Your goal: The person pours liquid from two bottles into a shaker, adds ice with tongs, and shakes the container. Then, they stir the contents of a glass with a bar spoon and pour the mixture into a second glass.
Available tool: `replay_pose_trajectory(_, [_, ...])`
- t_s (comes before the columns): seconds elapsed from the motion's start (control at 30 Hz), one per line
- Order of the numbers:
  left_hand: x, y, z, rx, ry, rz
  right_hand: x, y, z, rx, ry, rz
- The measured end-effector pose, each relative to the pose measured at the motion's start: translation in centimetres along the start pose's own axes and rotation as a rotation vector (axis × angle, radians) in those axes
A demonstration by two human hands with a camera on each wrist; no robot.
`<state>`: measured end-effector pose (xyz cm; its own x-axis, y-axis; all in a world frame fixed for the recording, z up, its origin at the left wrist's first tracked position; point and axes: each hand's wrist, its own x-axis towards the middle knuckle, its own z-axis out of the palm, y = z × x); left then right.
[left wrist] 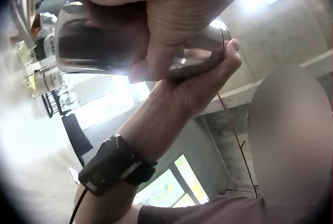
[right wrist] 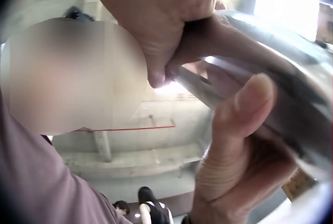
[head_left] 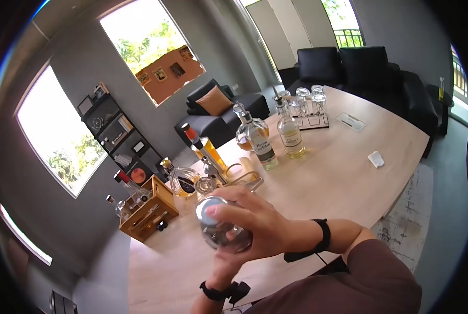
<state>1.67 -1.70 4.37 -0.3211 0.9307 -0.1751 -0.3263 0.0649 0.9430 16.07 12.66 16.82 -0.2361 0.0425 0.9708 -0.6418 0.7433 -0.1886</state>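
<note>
A shiny metal cocktail shaker (head_left: 224, 235) is held between both hands, over the near part of the table, its round end tipped toward the head camera. The right hand (head_left: 263, 217) grips it from the right side, thumb lying on the round end. Lower down, the left hand (head_left: 227, 266) holds it from beneath, mostly hidden behind the shaker and the right hand. In the left wrist view, fingers of both hands wrap the shaker's wall (left wrist: 78, 41). The right wrist view shows the left thumb pressed along the shaker's side (right wrist: 312, 109).
Beyond the hands on the wooden table (head_left: 338, 178) stand several liquor bottles (head_left: 263, 149), a round metal strainer (head_left: 204, 184) and a rack of upturned glasses (head_left: 312, 107). A wooden crate (head_left: 149, 212) with bottles sits at left. A crumpled white tissue (head_left: 375, 159) lies at right.
</note>
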Motion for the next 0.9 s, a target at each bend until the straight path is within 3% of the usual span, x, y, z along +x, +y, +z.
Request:
replay_pose_trajectory(0.03, [0.1,-0.8,-2.1,-0.256,-0.062,-0.276,1.2,-0.7,0.1,0.110,0.043,-0.124])
replay_pose_trajectory(0.13, [0.9,0.6,1.0,-0.180,-0.039,-0.263,1.7,-1.2,-0.1,0.027,0.032,-0.246])
replay_pose_trajectory(0.23, [3.9,1.8,5.0,-0.034,-0.057,-0.107,-3.9,2.7,1.7,0.030,-0.027,0.286])
replay_pose_trajectory(0.27, [5.2,2.2,6.4,0.008,-0.071,-0.046,-5.2,3.5,2.0,0.107,-0.009,0.389])
replay_pose_trajectory(0.33, [5.5,1.4,8.0,0.061,-0.062,0.012,-1.5,1.5,0.5,0.014,0.011,0.117])
replay_pose_trajectory(0.4, [-2.3,-1.9,-0.2,0.107,-0.028,0.024,2.3,-1.0,-0.6,0.047,0.040,-0.178])
replay_pose_trajectory(0.47, [-4.1,-2.4,1.0,0.144,0.015,0.049,2.9,-2.2,-0.6,0.016,0.060,-0.286])
replay_pose_trajectory(0.5, [-4.3,-2.4,1.7,0.162,0.031,0.078,1.3,-1.5,0.1,0.004,0.023,-0.176])
replay_pose_trajectory(0.53, [-1.7,-1.8,5.9,0.184,0.043,0.123,-0.9,0.1,1.1,-0.011,-0.016,-0.082])
replay_pose_trajectory(0.6, [-0.3,-0.4,6.7,0.229,0.063,0.268,-4.4,2.5,1.9,0.072,-0.081,0.347])
replay_pose_trajectory(0.67, [0.0,1.9,6.1,0.224,0.104,0.371,-1.8,1.9,1.3,0.064,-0.069,0.284])
replay_pose_trajectory(0.7, [-0.5,2.3,5.7,0.227,0.151,0.421,-0.2,1.1,1.3,0.046,-0.035,0.128])
replay_pose_trajectory(0.8, [-0.5,2.6,5.8,0.235,0.156,0.355,4.4,-1.6,0.6,0.088,0.021,-0.237])
replay_pose_trajectory(0.87, [-0.5,2.8,5.8,0.236,0.150,0.324,2.7,-1.3,1.3,0.012,-0.001,-0.214])
replay_pose_trajectory(0.9, [-0.6,2.8,5.8,0.240,0.141,0.336,0.5,-0.3,1.9,0.003,-0.040,-0.017])
